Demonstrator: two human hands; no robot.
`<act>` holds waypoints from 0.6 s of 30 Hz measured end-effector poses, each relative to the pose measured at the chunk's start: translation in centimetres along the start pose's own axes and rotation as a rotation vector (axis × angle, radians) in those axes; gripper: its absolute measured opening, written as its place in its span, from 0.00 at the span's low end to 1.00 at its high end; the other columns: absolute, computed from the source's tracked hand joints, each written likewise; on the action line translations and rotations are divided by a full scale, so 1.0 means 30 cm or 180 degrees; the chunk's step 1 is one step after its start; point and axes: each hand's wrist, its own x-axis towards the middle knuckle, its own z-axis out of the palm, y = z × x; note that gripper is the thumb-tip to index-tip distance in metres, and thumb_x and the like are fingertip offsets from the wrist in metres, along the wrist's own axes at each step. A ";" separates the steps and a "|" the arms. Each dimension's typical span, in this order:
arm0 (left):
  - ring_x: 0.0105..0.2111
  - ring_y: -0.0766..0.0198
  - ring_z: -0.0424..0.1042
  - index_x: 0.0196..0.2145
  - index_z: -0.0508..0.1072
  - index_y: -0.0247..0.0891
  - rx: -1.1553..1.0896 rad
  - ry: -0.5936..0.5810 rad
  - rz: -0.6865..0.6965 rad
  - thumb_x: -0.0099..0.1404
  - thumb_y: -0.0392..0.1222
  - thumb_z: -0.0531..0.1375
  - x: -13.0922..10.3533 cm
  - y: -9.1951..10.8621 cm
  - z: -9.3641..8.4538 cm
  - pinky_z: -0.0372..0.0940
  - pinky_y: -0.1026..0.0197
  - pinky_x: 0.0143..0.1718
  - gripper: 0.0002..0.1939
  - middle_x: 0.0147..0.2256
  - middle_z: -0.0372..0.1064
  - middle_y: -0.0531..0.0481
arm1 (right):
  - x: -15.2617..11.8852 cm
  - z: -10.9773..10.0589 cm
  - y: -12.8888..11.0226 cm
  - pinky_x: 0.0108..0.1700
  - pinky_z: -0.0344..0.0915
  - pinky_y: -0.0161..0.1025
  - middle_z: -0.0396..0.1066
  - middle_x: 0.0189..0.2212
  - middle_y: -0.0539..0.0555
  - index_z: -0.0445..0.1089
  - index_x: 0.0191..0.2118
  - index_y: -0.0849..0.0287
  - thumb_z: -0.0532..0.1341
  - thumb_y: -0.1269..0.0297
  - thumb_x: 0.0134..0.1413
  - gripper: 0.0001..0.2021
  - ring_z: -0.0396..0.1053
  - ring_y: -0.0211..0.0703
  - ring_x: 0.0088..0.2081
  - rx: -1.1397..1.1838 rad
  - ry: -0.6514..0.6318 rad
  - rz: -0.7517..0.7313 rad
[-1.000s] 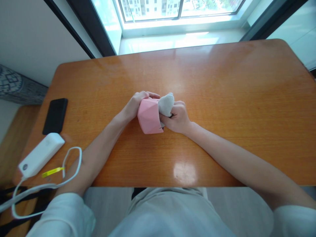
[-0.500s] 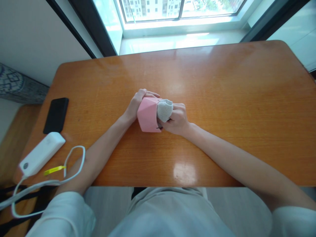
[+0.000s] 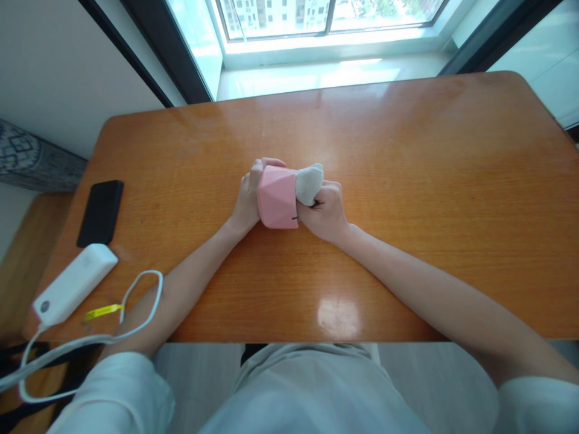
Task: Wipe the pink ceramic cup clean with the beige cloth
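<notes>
hands [image 3: 246, 199] at pink container [image 3: 277, 198], cloth [image 3: 309, 183] partly hidden

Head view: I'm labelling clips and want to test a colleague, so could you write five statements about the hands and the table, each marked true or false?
1. The left hand holds the pink faceted object. True.
2. The gray cloth is gripped by the left hand. False: the right hand grips it.
3. The white device lies nearer the person than the black phone. True.
4. The yellow tag is toward the table's right end. False: it is at the left, by the white cable.
5. The window is beyond the far edge of the table. True.
</notes>
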 end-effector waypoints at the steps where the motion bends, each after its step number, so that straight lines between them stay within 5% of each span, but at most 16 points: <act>1: 0.41 0.55 0.77 0.50 0.81 0.46 0.0054 0.0122 0.0118 0.83 0.70 0.48 -0.010 0.009 0.004 0.71 0.54 0.47 0.31 0.40 0.81 0.48 | 0.004 -0.004 -0.003 0.28 0.52 0.39 0.57 0.18 0.47 0.57 0.17 0.54 0.64 0.59 0.56 0.21 0.53 0.35 0.23 0.0120 -0.0013 0.0180; 4: 0.44 0.55 0.79 0.62 0.77 0.49 0.0323 0.0162 0.0582 0.85 0.69 0.46 -0.040 0.032 0.017 0.71 0.53 0.51 0.30 0.45 0.81 0.48 | 0.022 -0.014 -0.007 0.27 0.53 0.37 0.57 0.19 0.46 0.59 0.18 0.54 0.67 0.52 0.58 0.24 0.54 0.35 0.24 0.0562 0.0047 0.0715; 6: 0.55 0.54 0.79 0.69 0.72 0.50 0.0459 0.0053 0.0899 0.86 0.66 0.46 -0.052 0.035 0.023 0.70 0.51 0.63 0.29 0.58 0.80 0.47 | 0.034 -0.019 -0.004 0.25 0.52 0.36 0.57 0.19 0.46 0.60 0.18 0.54 0.70 0.45 0.58 0.27 0.53 0.34 0.24 0.0837 0.0156 0.1024; 10: 0.78 0.51 0.63 0.76 0.65 0.52 0.0636 -0.0103 0.1430 0.88 0.63 0.45 -0.049 0.012 0.015 0.57 0.46 0.80 0.29 0.78 0.63 0.49 | 0.049 -0.022 0.016 0.24 0.50 0.35 0.59 0.19 0.46 0.63 0.18 0.55 0.76 0.37 0.50 0.32 0.52 0.33 0.24 0.1158 0.0212 0.1395; 14: 0.85 0.47 0.50 0.81 0.56 0.59 0.0884 -0.0458 0.2138 0.86 0.63 0.46 -0.035 -0.006 -0.017 0.53 0.39 0.84 0.32 0.84 0.49 0.52 | 0.056 -0.023 0.049 0.26 0.48 0.34 0.59 0.21 0.45 0.64 0.20 0.55 0.78 0.37 0.48 0.31 0.51 0.33 0.26 0.1499 0.0156 0.1538; 18: 0.85 0.36 0.48 0.71 0.71 0.54 0.1229 -0.0795 0.1872 0.70 0.72 0.68 -0.031 0.009 -0.030 0.51 0.33 0.84 0.40 0.83 0.51 0.47 | 0.074 -0.034 0.057 0.27 0.49 0.34 0.60 0.21 0.45 0.65 0.21 0.55 0.79 0.38 0.45 0.30 0.51 0.32 0.25 0.1935 -0.0019 0.1687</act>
